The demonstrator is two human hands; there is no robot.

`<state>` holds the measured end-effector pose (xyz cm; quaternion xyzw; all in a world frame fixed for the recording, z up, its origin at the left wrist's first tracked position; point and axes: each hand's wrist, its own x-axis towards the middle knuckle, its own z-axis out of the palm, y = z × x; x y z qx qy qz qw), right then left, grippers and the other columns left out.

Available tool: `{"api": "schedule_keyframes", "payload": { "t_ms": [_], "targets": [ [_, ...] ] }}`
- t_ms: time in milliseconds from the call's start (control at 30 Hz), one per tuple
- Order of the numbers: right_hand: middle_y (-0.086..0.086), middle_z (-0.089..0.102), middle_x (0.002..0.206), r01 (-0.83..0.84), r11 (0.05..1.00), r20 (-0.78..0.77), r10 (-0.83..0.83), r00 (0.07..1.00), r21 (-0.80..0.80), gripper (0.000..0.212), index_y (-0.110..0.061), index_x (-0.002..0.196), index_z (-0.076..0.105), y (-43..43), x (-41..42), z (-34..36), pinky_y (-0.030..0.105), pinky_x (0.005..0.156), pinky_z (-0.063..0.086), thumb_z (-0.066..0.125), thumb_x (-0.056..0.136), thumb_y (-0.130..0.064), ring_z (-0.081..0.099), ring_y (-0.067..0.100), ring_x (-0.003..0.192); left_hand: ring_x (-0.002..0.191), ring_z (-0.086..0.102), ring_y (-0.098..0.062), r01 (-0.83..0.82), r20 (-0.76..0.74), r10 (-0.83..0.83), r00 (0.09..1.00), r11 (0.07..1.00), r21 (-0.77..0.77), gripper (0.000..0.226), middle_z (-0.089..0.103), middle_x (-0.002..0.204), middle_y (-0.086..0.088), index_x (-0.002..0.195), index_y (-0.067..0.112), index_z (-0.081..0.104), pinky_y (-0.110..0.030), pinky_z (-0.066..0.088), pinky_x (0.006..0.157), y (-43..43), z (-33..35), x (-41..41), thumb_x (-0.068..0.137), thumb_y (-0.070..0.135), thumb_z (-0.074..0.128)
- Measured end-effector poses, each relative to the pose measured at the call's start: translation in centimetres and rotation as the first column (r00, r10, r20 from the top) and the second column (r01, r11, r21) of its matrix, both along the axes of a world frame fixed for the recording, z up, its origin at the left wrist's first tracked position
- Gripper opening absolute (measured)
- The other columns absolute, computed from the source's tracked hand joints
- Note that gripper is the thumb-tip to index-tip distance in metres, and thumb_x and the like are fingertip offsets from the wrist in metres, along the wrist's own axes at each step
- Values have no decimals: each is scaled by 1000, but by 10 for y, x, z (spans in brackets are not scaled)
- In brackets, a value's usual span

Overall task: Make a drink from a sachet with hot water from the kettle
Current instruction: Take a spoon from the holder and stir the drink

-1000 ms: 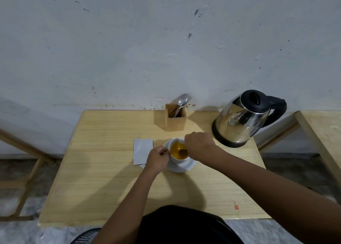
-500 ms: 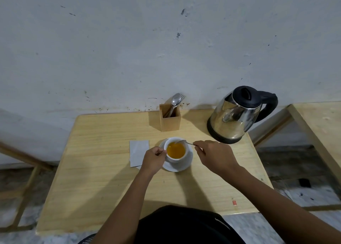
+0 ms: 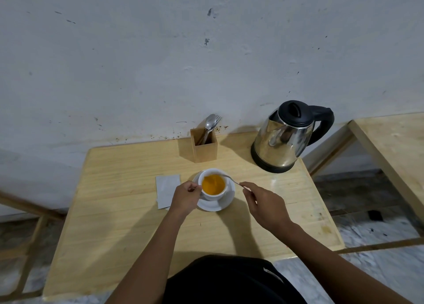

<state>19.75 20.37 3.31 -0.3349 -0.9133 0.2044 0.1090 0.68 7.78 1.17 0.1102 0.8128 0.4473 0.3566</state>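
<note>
Steadying the cup [image 3: 214,185] at frame centre, the left hand [image 3: 186,198] is closed on its handle side. The spoon [image 3: 231,179] is pinched by the right hand [image 3: 266,203]. Ceramic is judged fragile, hot, full; 1 firm handle grip is advised.
</note>
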Motion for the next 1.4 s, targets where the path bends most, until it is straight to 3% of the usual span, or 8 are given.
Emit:
{"api": "schedule_keyframes", "payload": {
  "t_ms": [167, 367, 767, 933, 1133, 1200, 1300, 1400],
  "targets": [
    [-16, 50, 58, 84, 984, 0, -85, 996, -159, 30, -33, 127, 56, -7, -2, -9, 22, 51, 31, 42, 101, -34, 52, 8, 58, 88, 63, -23, 15, 14, -14, 1000, 1000, -17, 13, 66, 89, -6, 83, 15, 65, -46, 57, 83, 2, 2, -4, 92, 20, 57],
    [-16, 47, 53, 55, 983, -24, -60, 998, -176, 30, -32, 129, 56, -9, 1, -12, 17, 49, 28, 43, 101, -32, 48, 2, 50, 76, 58, -16, 24, 23, -24, 999, 1000, -9, 12, 61, 87, -6, 85, 12, 62, -41, 59, 76, 1, 4, -4, 93, 17, 55],
    [-17, 43, 53, 110, 977, -45, -120, 992, -181, 29, -32, 126, 56, -20, -2, -16, 19, 48, 27, 41, 101, -34, 46, 2, 49, 71, 61, -21, 39, -6, -39, 999, 999, -26, 14, 67, 91, -14, 83, 14, 63, -50, 58, 81, 1, 5, -4, 93, 18, 55],
    [-20, 42, 55, 107, 983, -51, -116, 992, -150, 30, -33, 128, 55, -23, -4, -11, 15, 49, 25, 41, 101, -34, 45, 1, 50, 84, 65, -28, 49, -7, -49, 999, 998, -34, 15, 69, 95, -15, 80, 17, 62, -52, 57, 83, 1, 8, -3, 92, 19, 55],
    [-11, 68, 81, 95, 990, -40, -100, 994, -106, 31, -33, 129, 55, -26, -2, -10, 15, 53, 30, 41, 101, -34, 61, 11, 69, 96, 65, -31, 57, -1, -57, 998, 997, -41, 16, 69, 94, -14, 77, 21, 63, -53, 56, 85, 0, 9, -4, 91, 22, 56],
    [-11, 68, 80, 108, 988, -33, -112, 993, -110, 31, -34, 129, 55, -26, -3, -11, 21, 54, 33, 41, 101, -34, 61, 11, 69, 96, 64, -30, 55, -3, -55, 998, 997, -46, 16, 69, 95, -12, 77, 22, 63, -51, 56, 85, -1, 9, -4, 92, 23, 56],
    [-15, 57, 65, 115, 968, -24, -123, 992, -221, 30, -33, 127, 55, -25, -6, -16, 23, 53, 34, 40, 102, -35, 54, 6, 59, 94, 64, -31, 58, -9, -59, 998, 997, -48, 16, 69, 95, -13, 78, 21, 62, -48, 55, 82, -1, 9, -3, 92, 23, 55],
    [-14, 65, 78, 131, 913, -92, -179, 980, -387, 32, -28, 126, 59, -22, -10, -17, 26, 60, 46, 40, 102, -36, 60, 4, 72, 90, 63, -28, 63, -14, -64, 998, 997, -54, 15, 69, 96, -13, 79, 20, 62, -45, 55, 81, 0, 8, -3, 93, 23, 55]
  ]
}}
